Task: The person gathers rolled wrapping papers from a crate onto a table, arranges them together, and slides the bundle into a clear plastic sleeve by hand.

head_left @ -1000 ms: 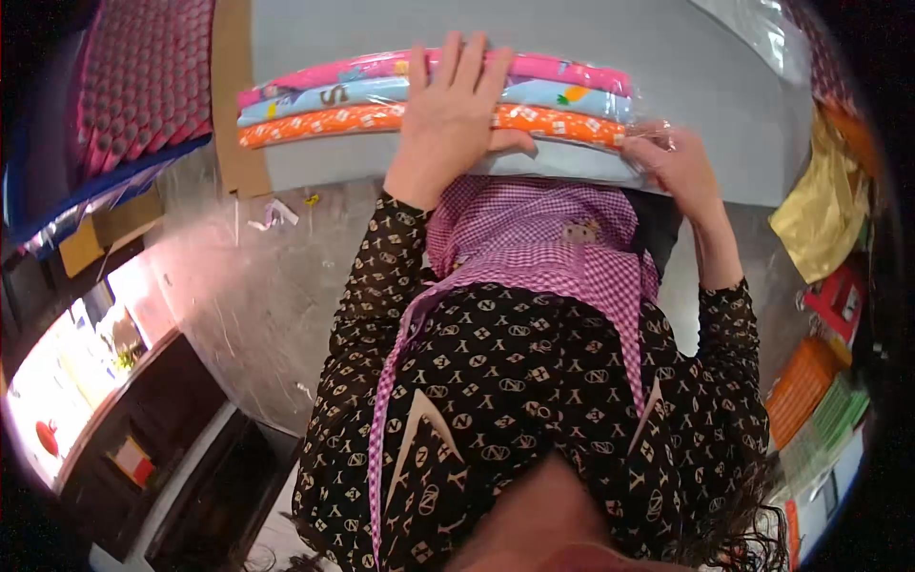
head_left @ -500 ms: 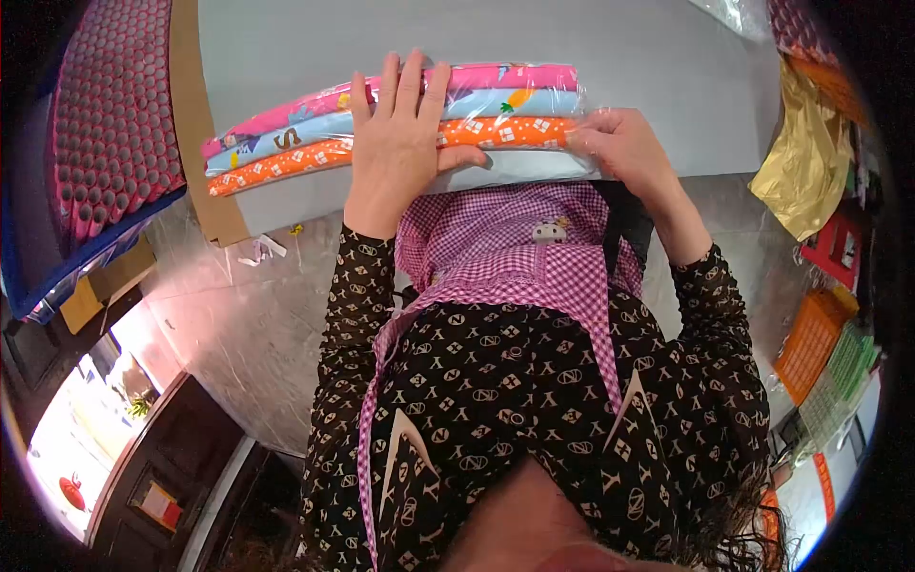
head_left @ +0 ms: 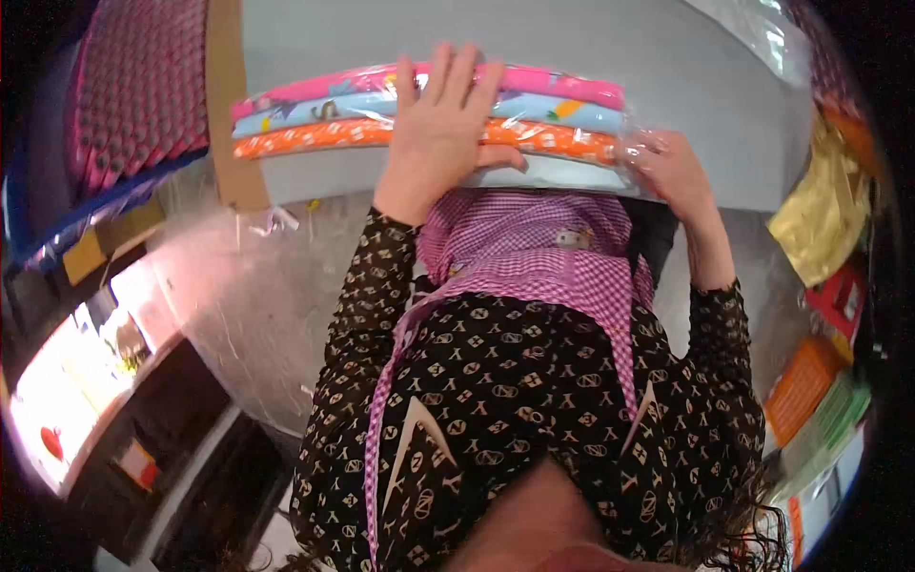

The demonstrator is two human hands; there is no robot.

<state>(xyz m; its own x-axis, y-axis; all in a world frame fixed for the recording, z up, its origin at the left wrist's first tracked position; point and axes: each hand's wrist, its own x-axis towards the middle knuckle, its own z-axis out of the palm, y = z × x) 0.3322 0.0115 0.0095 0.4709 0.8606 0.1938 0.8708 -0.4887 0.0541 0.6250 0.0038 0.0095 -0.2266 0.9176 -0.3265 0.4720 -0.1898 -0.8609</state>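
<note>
Three long printed rolls lie side by side on the grey tabletop (head_left: 353, 38): a pink roll (head_left: 572, 87), a light blue roll (head_left: 534, 107) and an orange roll (head_left: 324, 133) with white marks. Shiny clear plastic wrap (head_left: 631, 151) covers them and extends past their right ends. My left hand (head_left: 434, 133) lies flat across the middle of the rolls, fingers spread and thumb out to the right. At the right end, my right hand (head_left: 675, 172) pinches the loose plastic, its fingertips partly hidden by glare.
A large stack of pink-ended tubes (head_left: 143, 95) stands at the left, beside a brown cardboard strip (head_left: 229, 114). More clear plastic (head_left: 762, 29) lies at the far right corner. A gold sheet (head_left: 820, 210) hangs off the right side, above orange and green baskets (head_left: 805, 386).
The view has shifted, so the table, rolls and hands all appear further right. Both hands keep the same places on the rolls and the plastic.
</note>
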